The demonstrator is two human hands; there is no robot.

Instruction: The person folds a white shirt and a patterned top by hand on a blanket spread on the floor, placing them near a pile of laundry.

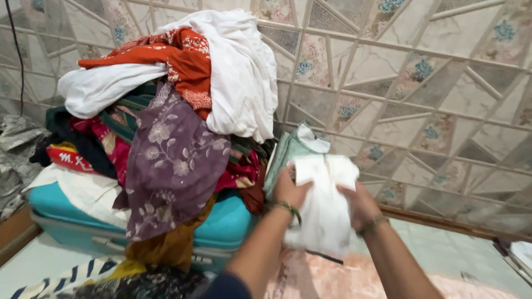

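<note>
Teal suitcase (pixel 227 221) is taken as ref.; a heap of clothes is piled on top of it; a purple floral cloth (pixel 172 160) is draped down its front, w/ a mustard cloth (pixel 166 246) hung just below that; an orange-red printed garment (pixel 177 61) is laid near the top of the heap, betw. two white cloths (pixel 244 72); dark green and pink fabrics are wedged in the middle; a white sheet (pixel 83 191) is spread over the suitcase's left end; a striped cloth (pixel 61 279) is seen below its front left; patterned wall tiles (pixel 421 94) are seen behind and to the right of it.
</note>
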